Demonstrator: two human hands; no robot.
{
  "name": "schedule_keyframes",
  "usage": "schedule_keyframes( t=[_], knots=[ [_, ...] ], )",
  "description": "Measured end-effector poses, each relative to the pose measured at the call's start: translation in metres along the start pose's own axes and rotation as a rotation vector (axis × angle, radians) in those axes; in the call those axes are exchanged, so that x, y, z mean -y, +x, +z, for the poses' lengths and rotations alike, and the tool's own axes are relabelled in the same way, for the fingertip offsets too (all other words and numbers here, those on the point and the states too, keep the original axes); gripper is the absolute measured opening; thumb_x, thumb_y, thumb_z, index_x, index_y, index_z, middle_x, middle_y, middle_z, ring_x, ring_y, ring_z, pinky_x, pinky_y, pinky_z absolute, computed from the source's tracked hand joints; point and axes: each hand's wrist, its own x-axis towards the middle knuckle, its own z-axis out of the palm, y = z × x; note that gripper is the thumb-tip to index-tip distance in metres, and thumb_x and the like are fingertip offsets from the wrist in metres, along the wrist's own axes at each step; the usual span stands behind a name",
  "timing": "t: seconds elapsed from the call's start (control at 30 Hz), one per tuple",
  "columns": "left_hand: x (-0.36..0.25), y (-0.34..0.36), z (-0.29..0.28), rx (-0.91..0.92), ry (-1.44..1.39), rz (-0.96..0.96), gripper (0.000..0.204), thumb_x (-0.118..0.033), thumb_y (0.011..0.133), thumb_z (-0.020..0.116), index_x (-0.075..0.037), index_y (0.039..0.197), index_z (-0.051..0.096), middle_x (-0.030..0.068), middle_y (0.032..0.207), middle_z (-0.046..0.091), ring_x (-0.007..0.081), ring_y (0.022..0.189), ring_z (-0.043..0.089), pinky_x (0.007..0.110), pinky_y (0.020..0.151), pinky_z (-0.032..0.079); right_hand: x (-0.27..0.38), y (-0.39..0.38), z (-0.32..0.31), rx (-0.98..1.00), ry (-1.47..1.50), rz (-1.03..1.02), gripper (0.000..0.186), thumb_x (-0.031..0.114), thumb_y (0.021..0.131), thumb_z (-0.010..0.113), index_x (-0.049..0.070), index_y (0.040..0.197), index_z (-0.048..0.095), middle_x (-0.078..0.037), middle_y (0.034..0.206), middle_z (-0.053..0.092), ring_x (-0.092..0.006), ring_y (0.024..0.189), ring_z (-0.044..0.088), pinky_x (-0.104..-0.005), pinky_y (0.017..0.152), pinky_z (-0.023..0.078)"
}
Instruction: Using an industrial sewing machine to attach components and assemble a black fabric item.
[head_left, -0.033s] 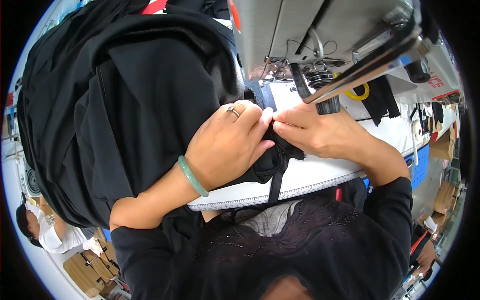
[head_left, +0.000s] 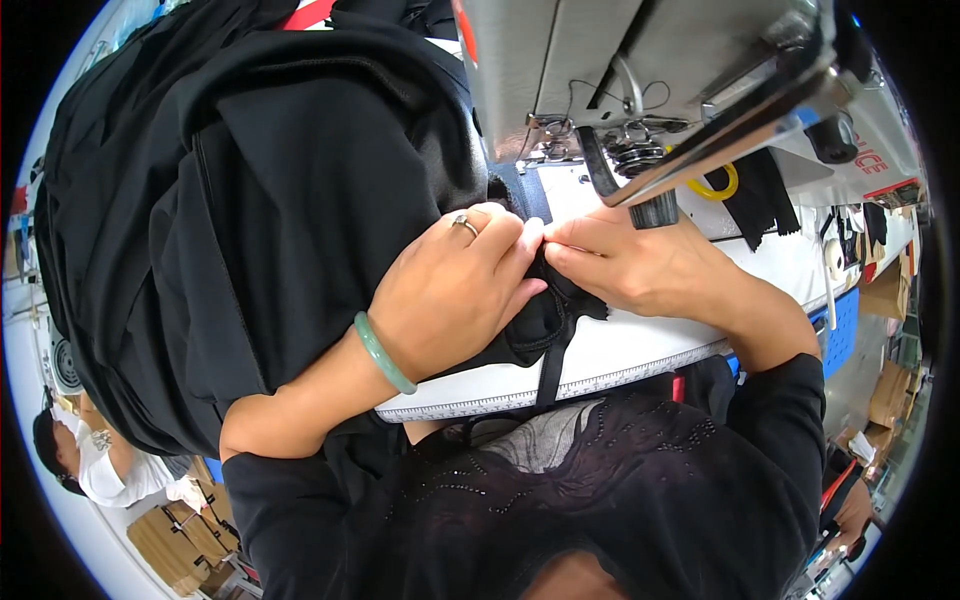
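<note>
Fingertips of the left hand [head_left: 450, 285] and right hand [head_left: 645, 262] meet, or very nearly. Black cloth [head_left: 310, 150] lies directly below and beside them, dark folds showing just under the tips, the bulk heaped to their left and running well beyond. Right thumb and forefinger drawn together in a pinch; left forefinger reaches to the same spot, left thumb a little apart from it, dark cloth in the gap. Whether either hand grips an edge of the cloth cannot be told; the fingers cover it. Just below the tips, a narrow black strap [head_left: 550, 372] drops across the white tabletop [head_left: 640, 335] and its ruler strip [head_left: 640, 374]. Just above right, a metal bar [head_left: 745, 125] and ribbed dark knob [head_left: 655, 211] overhang the right knuckles, hiding part of them; the sewing machine head [head_left: 590, 60] stands behind. Further right, a yellow loop handle [head_left: 729, 182] near zigzag-edged black scraps [head_left: 760, 205]. Well off, lower right, a blue crate [head_left: 842, 335].
</note>
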Motion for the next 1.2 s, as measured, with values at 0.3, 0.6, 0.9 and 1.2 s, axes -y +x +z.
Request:
schedule_keyframes(
  t=[0.3,0.6,0.9,1.2],
  knots=[
    [0.018,0.003,0.008,-0.118,-0.129,0.043,0.018,-0.014,0.083,0.063,-0.005,0.098,0.067,0.0051,0.091,0.061,0.0225,0.081,0.062,0.033,0.064,0.052,0.001,0.001,0.003,-0.020,-0.024,0.064,0.013,0.012,0.077,0.059,0.005,0.087,0.056,-0.005,0.083,0.059,-0.0207,0.058,0.060,-0.0345,0.051,0.047],
    [0.051,0.026,0.002,-0.097,-0.180,-0.014,0.011,-0.015,0.081,0.067,-0.005,0.084,0.069,0.0109,0.083,0.066,0.0294,0.079,0.062,0.038,0.071,0.052,-0.024,0.009,0.030,-0.121,0.271,0.607,0.042,0.038,0.082,0.067,-0.001,0.065,0.060,-0.021,0.062,0.058,-0.0402,0.064,0.058,-0.0451,0.057,0.044],
    [0.050,0.025,0.002,-0.117,-0.151,-0.046,0.012,-0.016,0.080,0.069,-0.005,0.082,0.069,0.0094,0.079,0.065,0.0284,0.077,0.062,0.037,0.072,0.051,-0.023,0.011,0.028,-0.142,0.188,0.501,0.025,0.031,0.083,0.063,0.007,0.075,0.064,-0.016,0.070,0.061,-0.0373,0.068,0.060,-0.0430,0.058,0.045],
    [0.051,0.020,0.007,-0.156,-0.140,-0.025,0.018,-0.025,0.082,0.067,-0.008,0.087,0.072,0.0054,0.083,0.067,0.0252,0.083,0.063,0.036,0.072,0.052,-0.022,0.010,0.021,0.149,0.006,0.462,0.021,0.011,0.084,0.064,0.012,0.105,0.069,-0.005,0.106,0.069,-0.0242,0.098,0.065,-0.0364,0.085,0.050]
  ],
)
